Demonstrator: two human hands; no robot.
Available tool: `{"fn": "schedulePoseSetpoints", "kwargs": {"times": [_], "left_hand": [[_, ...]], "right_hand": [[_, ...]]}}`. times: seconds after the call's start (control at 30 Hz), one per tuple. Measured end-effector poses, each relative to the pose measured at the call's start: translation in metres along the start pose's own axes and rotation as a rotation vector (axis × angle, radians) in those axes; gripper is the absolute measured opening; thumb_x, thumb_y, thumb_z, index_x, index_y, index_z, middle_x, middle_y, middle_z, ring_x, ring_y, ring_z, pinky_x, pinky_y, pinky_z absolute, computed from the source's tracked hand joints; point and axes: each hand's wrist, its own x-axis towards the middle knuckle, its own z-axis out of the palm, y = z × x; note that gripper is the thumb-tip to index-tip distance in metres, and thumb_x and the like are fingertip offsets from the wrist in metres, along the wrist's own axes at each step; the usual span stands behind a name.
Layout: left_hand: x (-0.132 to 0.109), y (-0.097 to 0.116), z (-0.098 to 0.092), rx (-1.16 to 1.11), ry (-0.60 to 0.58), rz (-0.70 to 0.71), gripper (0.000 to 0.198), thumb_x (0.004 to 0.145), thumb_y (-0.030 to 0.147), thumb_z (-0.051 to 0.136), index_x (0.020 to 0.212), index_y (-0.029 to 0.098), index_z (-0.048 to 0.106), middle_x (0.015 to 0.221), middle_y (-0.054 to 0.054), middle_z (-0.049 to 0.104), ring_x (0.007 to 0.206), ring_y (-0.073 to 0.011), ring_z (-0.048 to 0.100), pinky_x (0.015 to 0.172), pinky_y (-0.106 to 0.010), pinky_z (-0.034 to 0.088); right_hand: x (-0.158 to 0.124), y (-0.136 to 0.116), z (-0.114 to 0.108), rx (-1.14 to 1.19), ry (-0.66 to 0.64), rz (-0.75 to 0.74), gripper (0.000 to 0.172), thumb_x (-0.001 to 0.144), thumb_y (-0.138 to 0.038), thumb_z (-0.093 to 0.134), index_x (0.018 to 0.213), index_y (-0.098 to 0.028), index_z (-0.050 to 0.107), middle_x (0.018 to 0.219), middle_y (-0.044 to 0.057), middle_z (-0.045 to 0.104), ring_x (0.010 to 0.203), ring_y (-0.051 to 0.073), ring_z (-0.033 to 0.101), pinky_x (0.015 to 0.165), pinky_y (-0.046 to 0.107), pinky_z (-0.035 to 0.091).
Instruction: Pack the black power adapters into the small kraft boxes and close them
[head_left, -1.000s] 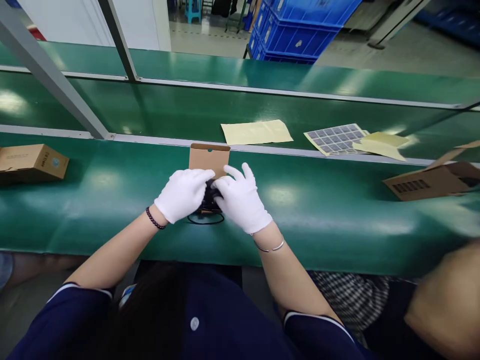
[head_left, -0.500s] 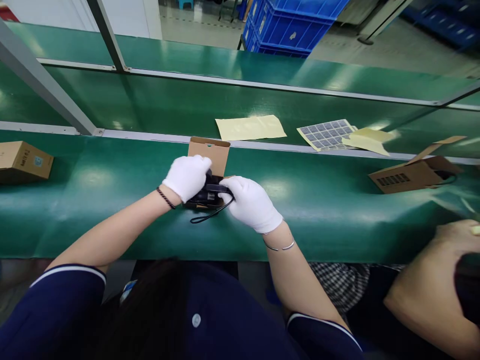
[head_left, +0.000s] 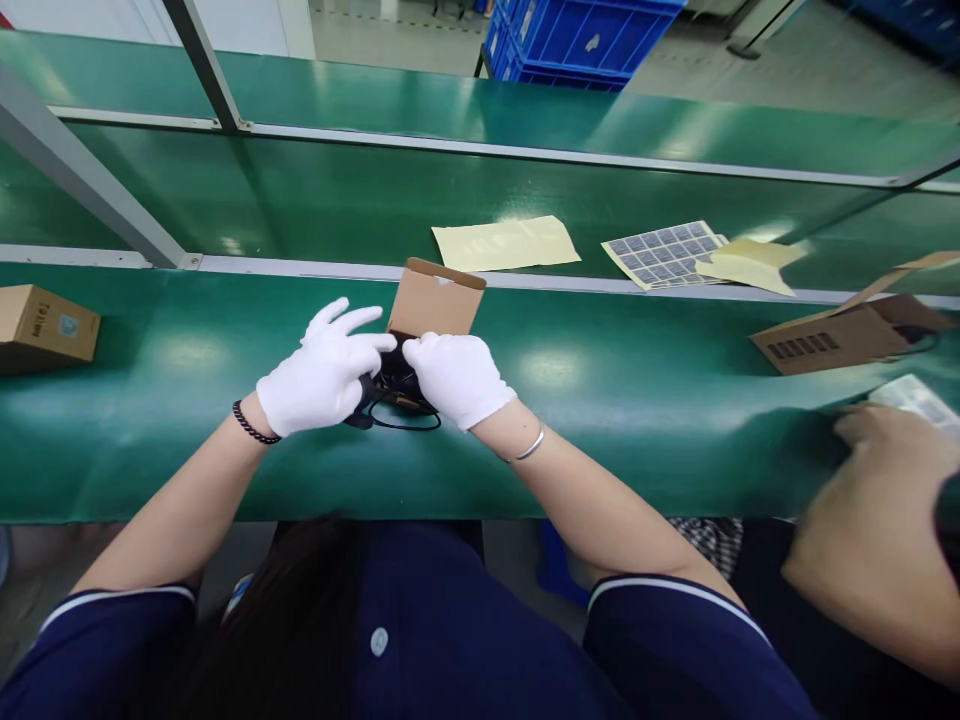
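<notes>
An open brown cardboard box with its flap lid raised [head_left: 437,300] is sitting on the glossy green worktop [head_left: 187,460], directly in front of a seated person, with dark contents [head_left: 396,375] showing in its mouth. A thin black cord [head_left: 409,427] is looping over the near edge, while a black, solid-looking part [head_left: 360,418] is showing beside the box, beneath the left hand.

The white-gloved left hand [head_left: 322,365] is spreading its fingers wide; whether its underside is gripping the black part cannot be told. The white-gloved right hand [head_left: 457,378] is curling its fingers inward at the box's mouth, their hold hidden from view.

The box is likely proving light and fairly stiff, its lid bending easily; the side walls are probably offering the best grip. The cord is looking limp and apt to snag, the black part smooth and perhaps slippery under cotton-like gloves.

A closed brown carton [head_left: 49,325] is lying to the left, another open brown carton [head_left: 806,340] to the right, near a co-worker's blurred hand [head_left: 874,425]. Beyond a pale metal strip [head_left: 300,267], yellow backing paper [head_left: 502,245] and a grey-gridded label sheet [head_left: 660,255] are lying; stacked blue plastic crates [head_left: 577,45] are standing farther back.
</notes>
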Motion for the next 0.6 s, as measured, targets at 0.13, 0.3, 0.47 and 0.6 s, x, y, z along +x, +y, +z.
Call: {"fn": "schedulePoseSetpoints", "kwargs": {"times": [0.13,0.3,0.47,0.6], "left_hand": [[0.002,-0.006,-0.012,0.292,-0.217,0.16,0.016,0.071,0.01,0.053,0.065,0.024,0.059,0.071,-0.005,0.068,0.133,-0.0338,0.059,0.13,-0.06,0.021],[0.028,0.011,-0.008,0.417,-0.393,0.308,0.016,0.072,0.013,0.059,0.077,0.021,0.072,0.128,-0.013,0.069,0.136,-0.0348,0.053,0.117,-0.054,0.04],[0.073,0.008,0.007,0.492,-0.414,0.48,0.015,0.068,0.011,0.064,0.076,0.021,0.074,0.128,-0.013,0.069,0.139,-0.0377,0.048,0.128,-0.063,0.017],[0.079,-0.004,0.02,0.434,-0.449,0.401,0.012,0.067,0.011,0.066,0.068,0.022,0.07,0.105,-0.009,0.074,0.109,-0.0285,0.064,0.126,-0.054,0.026]], "right_hand": [[0.01,0.002,0.004,-0.007,-0.108,0.128,0.036,0.094,-0.007,0.041,0.105,-0.008,0.075,0.099,0.025,0.074,0.093,0.032,0.072,0.071,0.038,0.042],[0.02,0.015,0.01,-0.021,-0.127,0.164,0.028,0.091,-0.009,0.051,0.094,-0.006,0.079,0.089,0.027,0.074,0.087,0.036,0.07,0.079,0.048,0.04],[0.013,0.03,0.001,-0.106,-0.091,0.133,0.03,0.092,-0.006,0.047,0.089,-0.007,0.077,0.09,0.027,0.074,0.085,0.036,0.07,0.072,0.043,0.035],[-0.007,0.056,-0.009,-0.189,-0.095,0.128,0.03,0.091,-0.002,0.046,0.094,-0.006,0.076,0.089,0.025,0.075,0.087,0.033,0.071,0.07,0.039,0.029]]}}
